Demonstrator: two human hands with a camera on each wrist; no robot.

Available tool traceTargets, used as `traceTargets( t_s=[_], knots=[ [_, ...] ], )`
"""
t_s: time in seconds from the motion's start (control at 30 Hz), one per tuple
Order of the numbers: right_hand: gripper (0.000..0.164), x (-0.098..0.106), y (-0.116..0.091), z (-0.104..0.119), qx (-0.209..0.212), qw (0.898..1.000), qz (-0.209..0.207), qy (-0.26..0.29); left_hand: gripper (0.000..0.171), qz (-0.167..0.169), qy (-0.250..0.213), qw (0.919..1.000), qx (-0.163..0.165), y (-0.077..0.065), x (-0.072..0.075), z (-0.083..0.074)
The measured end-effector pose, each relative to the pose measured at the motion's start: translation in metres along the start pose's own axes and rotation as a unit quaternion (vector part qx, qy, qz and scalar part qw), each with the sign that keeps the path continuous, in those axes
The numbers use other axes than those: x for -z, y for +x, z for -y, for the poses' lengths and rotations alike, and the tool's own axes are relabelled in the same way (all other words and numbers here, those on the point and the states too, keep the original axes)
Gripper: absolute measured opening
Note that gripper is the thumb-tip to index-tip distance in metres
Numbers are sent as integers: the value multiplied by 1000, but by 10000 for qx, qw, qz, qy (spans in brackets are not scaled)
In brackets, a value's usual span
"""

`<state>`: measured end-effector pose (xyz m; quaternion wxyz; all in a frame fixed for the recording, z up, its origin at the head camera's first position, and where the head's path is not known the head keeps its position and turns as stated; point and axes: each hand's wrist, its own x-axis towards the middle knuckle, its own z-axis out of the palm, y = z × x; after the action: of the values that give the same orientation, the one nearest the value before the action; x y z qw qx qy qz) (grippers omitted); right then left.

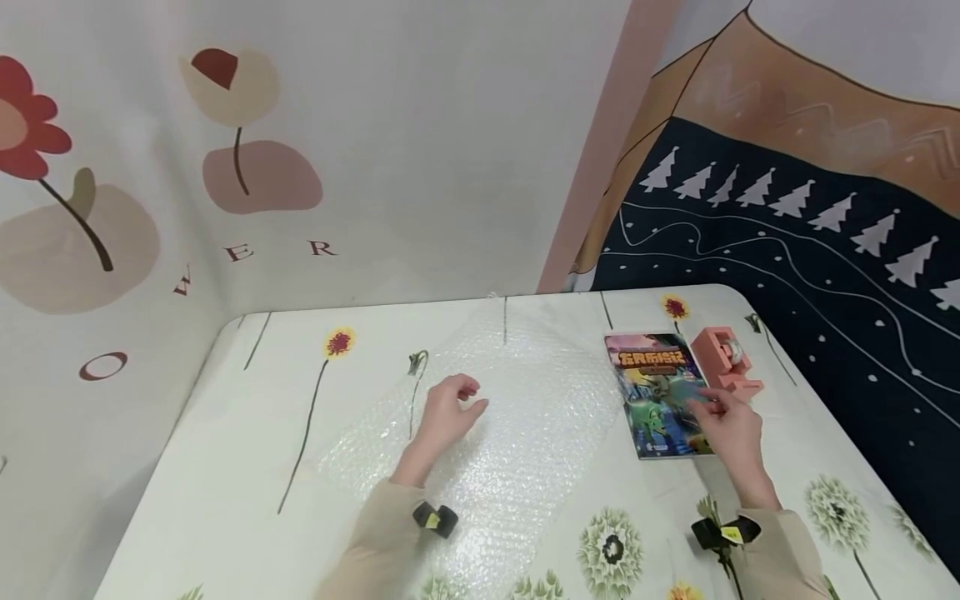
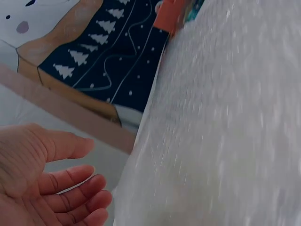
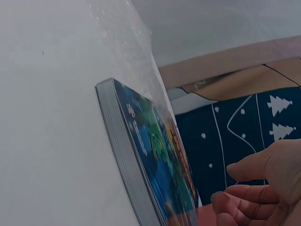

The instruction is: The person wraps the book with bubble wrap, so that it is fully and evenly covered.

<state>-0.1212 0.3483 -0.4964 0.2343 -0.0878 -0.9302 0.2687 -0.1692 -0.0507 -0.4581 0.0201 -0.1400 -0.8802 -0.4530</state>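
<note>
Watching from the room, with twelve o'clock at the table's far edge, I see a sheet of clear bubble wrap (image 1: 525,433) spread across a white flower-printed tabletop (image 1: 247,442). Above it, near its middle, hovers the person's left hand (image 1: 450,408), fingers loosely bent, thumb apart, holding nothing. Toward two o'clock lies a thick paperback with a colourful blue-and-green cover (image 1: 651,396), face up, beside the wrap's three o'clock corner; I cannot tell whether the two overlap. Over the book's four o'clock edge hangs the right hand (image 1: 729,427), its fingers relaxed and slightly curled, gripping nothing; whether a fingertip touches the cover I cannot tell. Just beside the book, on its two o'clock side, sits a pink tape dispenser (image 1: 712,358). Beyond, navy fabric printed with white trees (image 1: 825,250) hangs past the table's two o'clock side.
</note>
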Motion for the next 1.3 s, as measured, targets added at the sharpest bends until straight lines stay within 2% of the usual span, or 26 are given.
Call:
traceTargets(
  t_s=[0.13, 0.2, 0.3, 0.4, 0.6, 0.87, 1.0, 1.17, 1.3],
  knots=[
    [28, -2, -1, -19, -65, 9998, -98, -141, 22, 237, -161, 9995, -104, 4, -22, -15],
    [28, 0, -3, -22, -118, 9999, -122, -21, 22, 378, -186, 9990, -138, 5, -34, -22],
    [28, 3, -6, -23, -101, 9997, -170, -121, 21, 562, -298, 9978, -160, 6, -52, -31],
    [25, 9, -10, -14, -244, 9995, -176, -41, 20, 716, -386, 9963, -275, 3, -69, -38],
    [27, 26, -17, 11, -854, 9963, 7, 109, 17, 908, -385, 9925, -727, -5, -100, -47],
    [32, 31, -21, 15, -1339, 9908, 183, 4, 21, 900, -675, 9906, -782, -6, -135, -69],
    [34, 29, -22, 14, -1416, 9896, 259, 50, 30, 929, -919, 9897, -579, -7, -152, -80],
    [36, 27, -22, 14, -1547, 9873, 338, 121, 44, 1027, -1328, 9857, 166, -8, -168, -93],
    [37, 26, -21, 12, -1734, 9834, 472, 238, 49, 1111, -1903, 9701, 1020, -8, -174, -106]
  ],
)
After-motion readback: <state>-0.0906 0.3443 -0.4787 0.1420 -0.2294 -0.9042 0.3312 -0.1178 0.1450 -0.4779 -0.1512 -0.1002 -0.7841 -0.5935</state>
